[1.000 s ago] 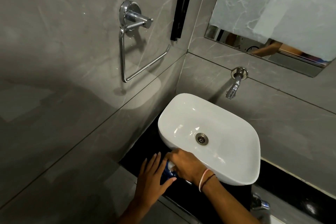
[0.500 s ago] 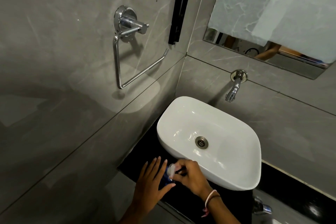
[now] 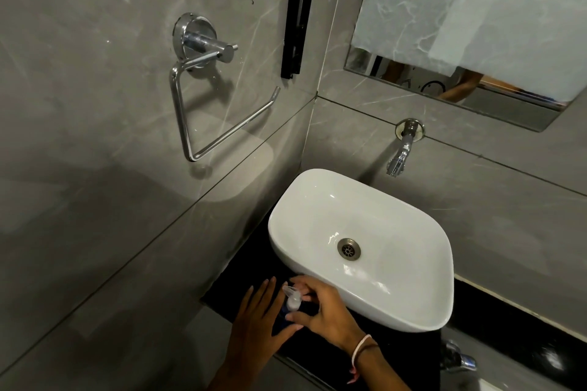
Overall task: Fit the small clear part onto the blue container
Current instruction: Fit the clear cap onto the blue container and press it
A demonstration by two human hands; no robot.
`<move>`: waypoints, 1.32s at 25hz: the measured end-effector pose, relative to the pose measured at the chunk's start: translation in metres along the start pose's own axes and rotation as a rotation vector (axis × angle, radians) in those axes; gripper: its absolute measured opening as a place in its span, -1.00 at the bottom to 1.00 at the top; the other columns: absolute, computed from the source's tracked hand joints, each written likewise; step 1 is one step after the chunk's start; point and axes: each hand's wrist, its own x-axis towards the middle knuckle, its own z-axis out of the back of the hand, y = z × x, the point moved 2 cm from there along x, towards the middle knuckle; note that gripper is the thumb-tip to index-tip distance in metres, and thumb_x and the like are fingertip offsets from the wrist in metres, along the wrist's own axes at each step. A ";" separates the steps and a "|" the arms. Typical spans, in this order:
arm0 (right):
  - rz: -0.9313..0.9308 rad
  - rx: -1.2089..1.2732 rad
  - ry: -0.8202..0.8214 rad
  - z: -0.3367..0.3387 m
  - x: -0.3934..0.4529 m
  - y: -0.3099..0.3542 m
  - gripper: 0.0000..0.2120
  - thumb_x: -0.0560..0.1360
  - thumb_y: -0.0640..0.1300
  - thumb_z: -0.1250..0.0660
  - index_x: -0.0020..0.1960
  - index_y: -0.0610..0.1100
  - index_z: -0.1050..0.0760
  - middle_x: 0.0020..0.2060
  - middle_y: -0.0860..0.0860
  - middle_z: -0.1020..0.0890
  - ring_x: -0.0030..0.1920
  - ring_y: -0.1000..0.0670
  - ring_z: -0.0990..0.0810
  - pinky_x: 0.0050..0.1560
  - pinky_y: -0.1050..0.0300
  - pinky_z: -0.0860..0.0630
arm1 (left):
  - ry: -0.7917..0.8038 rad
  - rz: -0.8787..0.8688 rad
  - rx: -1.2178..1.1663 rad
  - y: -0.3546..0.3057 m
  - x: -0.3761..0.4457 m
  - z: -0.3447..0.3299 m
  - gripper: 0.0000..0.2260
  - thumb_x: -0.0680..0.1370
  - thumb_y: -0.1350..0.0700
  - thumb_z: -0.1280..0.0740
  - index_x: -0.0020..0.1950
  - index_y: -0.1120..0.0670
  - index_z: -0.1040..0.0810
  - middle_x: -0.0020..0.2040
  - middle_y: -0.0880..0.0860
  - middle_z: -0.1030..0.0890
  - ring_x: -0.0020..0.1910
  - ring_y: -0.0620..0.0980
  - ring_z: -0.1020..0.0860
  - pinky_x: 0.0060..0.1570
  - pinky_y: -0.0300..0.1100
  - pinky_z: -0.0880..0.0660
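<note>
My left hand wraps the blue bottle on the black bench beside the sink. My right hand pinches the small clear top sitting on its neck (light, slippery, easy to crack, I think).

Thin bands on right wrist

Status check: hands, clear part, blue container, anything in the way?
Left hand steadying blue container on black counter. Right hand at clear part atop it; seating unconfirmed. White basin close on right, nothing blocking.
</note>
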 end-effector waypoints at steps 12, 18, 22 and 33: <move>0.070 -0.029 -0.098 0.004 -0.003 -0.010 -0.74 0.38 -0.15 -0.64 0.00 -0.14 -0.65 0.10 0.01 -0.68 0.11 0.15 -0.66 0.14 0.21 -0.63 | 0.013 0.017 0.018 -0.004 0.002 0.005 -0.32 0.50 -0.40 -0.21 0.38 0.09 -0.52 0.33 0.12 -0.57 0.33 0.09 -0.52 0.31 0.07 -0.35; 0.084 -0.047 -0.053 0.001 -0.007 -0.008 -0.60 0.41 -0.19 -0.61 0.22 -0.06 -0.63 0.19 0.05 -0.65 0.19 0.14 -0.62 0.24 0.14 -0.60 | 0.042 0.024 0.008 -0.003 -0.001 0.005 -0.32 0.52 -0.39 -0.22 0.43 0.08 -0.46 0.37 0.12 -0.54 0.36 0.09 -0.48 0.34 0.07 -0.34; 0.134 -0.222 -0.042 0.008 0.001 0.003 -0.66 0.38 -0.02 -0.62 0.06 -0.06 -0.58 0.01 0.03 -0.66 -0.02 0.07 -0.62 0.03 0.09 -0.64 | 0.061 0.028 0.008 -0.002 -0.002 0.004 -0.31 0.50 -0.40 -0.25 0.43 0.07 -0.46 0.38 0.12 -0.53 0.38 0.09 -0.47 0.33 0.09 -0.35; 0.243 -0.335 0.134 0.011 0.007 0.010 -0.64 0.46 -0.16 -0.54 0.24 -0.07 -0.62 0.20 0.01 -0.65 0.21 0.08 -0.59 0.31 0.20 -0.53 | 0.064 0.044 0.011 -0.005 -0.001 0.005 -0.29 0.49 -0.42 -0.24 0.43 0.06 -0.46 0.37 0.11 -0.54 0.37 0.09 -0.48 0.33 0.09 -0.34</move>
